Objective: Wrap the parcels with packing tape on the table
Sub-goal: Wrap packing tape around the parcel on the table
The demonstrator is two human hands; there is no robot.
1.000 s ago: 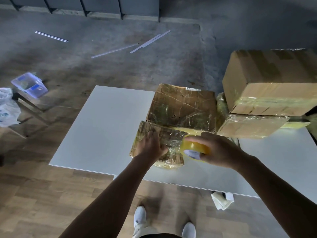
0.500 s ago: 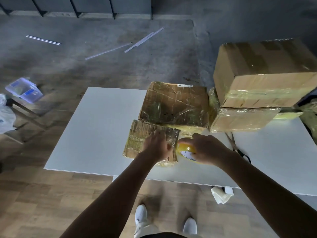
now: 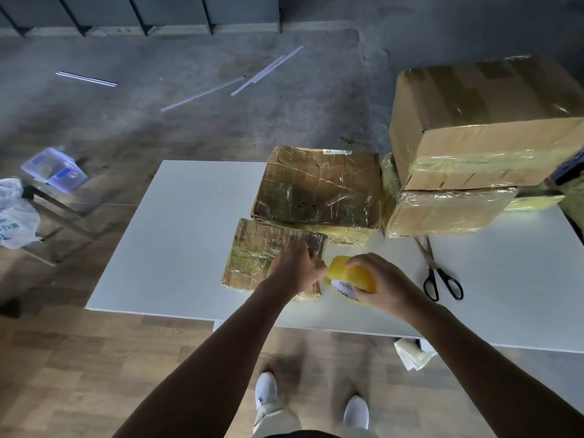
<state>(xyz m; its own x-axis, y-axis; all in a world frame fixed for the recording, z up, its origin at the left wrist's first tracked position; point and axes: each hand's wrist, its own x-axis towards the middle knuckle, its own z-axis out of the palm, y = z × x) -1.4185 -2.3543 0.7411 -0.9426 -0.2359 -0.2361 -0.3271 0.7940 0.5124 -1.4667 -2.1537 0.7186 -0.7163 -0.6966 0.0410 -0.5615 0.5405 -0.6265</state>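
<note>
One small parcel (image 3: 259, 257) lies on the bench (image 3: 177, 235) with my left grip (image 3: 297, 273) curled over its right end, and just right of it my right grip (image 3: 390, 287) clutches the tape roll (image 3: 349, 276), so I think tape pulls leftward.

Single view: head-worn, wide-angle. Faces forward and steeply down along the person's own forearms. Left hand (image 3: 295, 270) on the flat parcel (image 3: 252, 251) and right hand (image 3: 387, 284) sit just below frame centre, near enough that print on the tape roll (image 3: 350, 275) core reads. Table (image 3: 177, 248) spans beyond and to both sides of the hands; shoes (image 3: 267, 387) below them; floor (image 3: 189, 128) fills the far field.
</note>
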